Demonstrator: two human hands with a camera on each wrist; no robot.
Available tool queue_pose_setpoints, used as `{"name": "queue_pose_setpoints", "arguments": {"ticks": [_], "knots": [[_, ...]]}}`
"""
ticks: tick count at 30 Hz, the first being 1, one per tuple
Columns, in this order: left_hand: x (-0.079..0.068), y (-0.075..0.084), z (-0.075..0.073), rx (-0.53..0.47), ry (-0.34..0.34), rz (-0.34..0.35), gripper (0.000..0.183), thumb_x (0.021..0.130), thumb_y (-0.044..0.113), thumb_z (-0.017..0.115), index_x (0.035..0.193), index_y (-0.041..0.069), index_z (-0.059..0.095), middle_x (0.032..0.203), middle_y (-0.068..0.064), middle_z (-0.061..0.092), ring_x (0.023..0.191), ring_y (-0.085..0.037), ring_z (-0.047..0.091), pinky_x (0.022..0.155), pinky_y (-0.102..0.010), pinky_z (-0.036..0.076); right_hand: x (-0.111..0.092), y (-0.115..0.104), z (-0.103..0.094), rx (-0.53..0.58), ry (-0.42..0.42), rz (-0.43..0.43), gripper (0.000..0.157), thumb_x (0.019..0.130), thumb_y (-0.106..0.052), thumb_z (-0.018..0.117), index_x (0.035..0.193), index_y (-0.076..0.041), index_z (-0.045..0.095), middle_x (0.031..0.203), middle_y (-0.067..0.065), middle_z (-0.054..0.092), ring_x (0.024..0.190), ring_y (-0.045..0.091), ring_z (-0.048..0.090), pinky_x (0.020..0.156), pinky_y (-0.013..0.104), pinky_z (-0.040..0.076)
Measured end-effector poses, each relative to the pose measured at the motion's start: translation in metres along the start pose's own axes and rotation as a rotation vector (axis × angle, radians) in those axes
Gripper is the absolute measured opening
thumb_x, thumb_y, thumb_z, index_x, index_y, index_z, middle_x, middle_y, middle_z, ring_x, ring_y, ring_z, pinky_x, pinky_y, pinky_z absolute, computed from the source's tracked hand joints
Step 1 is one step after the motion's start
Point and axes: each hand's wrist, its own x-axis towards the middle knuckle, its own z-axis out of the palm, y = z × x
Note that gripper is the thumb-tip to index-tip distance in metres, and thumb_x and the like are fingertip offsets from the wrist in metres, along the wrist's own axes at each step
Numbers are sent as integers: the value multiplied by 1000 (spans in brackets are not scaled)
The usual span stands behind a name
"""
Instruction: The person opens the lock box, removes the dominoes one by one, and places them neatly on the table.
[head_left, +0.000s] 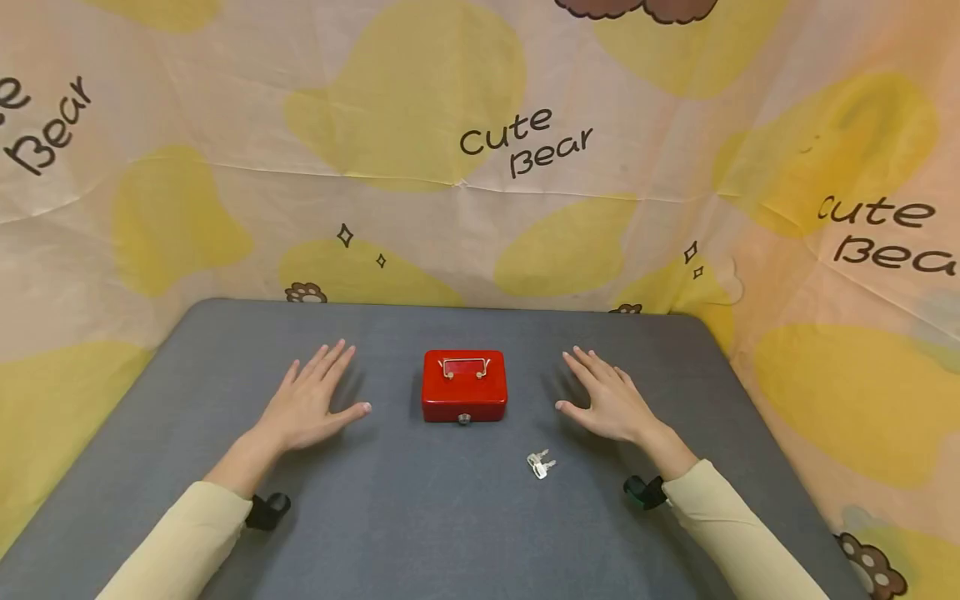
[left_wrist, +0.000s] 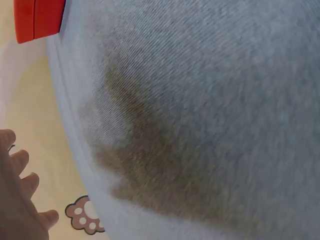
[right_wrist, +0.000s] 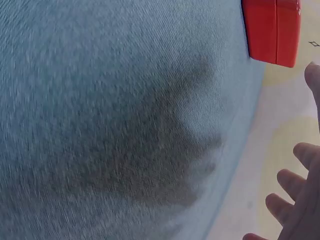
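Observation:
A small red metal cash box (head_left: pixel 464 387) with a wire handle on its lid and a round lock in front stands closed in the middle of the table. To its front right lie small silver keys (head_left: pixel 540 464). My left hand (head_left: pixel 311 404) is left of the box, fingers spread, holding nothing. On the other side, my right hand (head_left: pixel 607 396) has its fingers extended and is likewise holding nothing, behind and right of the keys. Both hands are apart from the box. Each wrist view catches a corner of the box (left_wrist: pixel 40 20) and some fingertips.
The grey cloth-covered table (head_left: pixel 420 533) has rounded far corners. Behind it and along the sides hangs a printed curtain (head_left: pixel 420 100) with yellow patches and lettering. A black band (head_left: pixel 267 512) sits on the left wrist, another black band (head_left: pixel 645 492) on the right.

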Motion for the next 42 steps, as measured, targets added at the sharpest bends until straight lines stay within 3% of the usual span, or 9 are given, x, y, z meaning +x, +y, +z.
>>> {"name": "queue_pose_setpoints", "arguments": {"ticks": [11,23,42], "knots": [[5,8,18,-148,21,-15,95,79,66,53,147,10,18,153,-12,19,137,-37,22,107,-60,15,8,-13,12,176,-28,26,76,84,-50,59,146,-17,28,150,8,29,136,32,29,98,63,30],[15,21,28,-353,8,-30,96,77,61,61,148,14,17,153,-9,18,137,-35,22,105,-59,24,17,-35,24,326,-62,15,80,83,-43,63,146,-10,26,150,10,28,135,26,31,106,48,31],[34,50,45,-495,-48,-22,99,72,53,71,147,13,21,150,-10,26,135,-32,30,103,-57,31,30,-56,45,414,-102,23,82,82,-41,65,146,-7,25,147,11,33,134,26,34,107,43,31]]}}
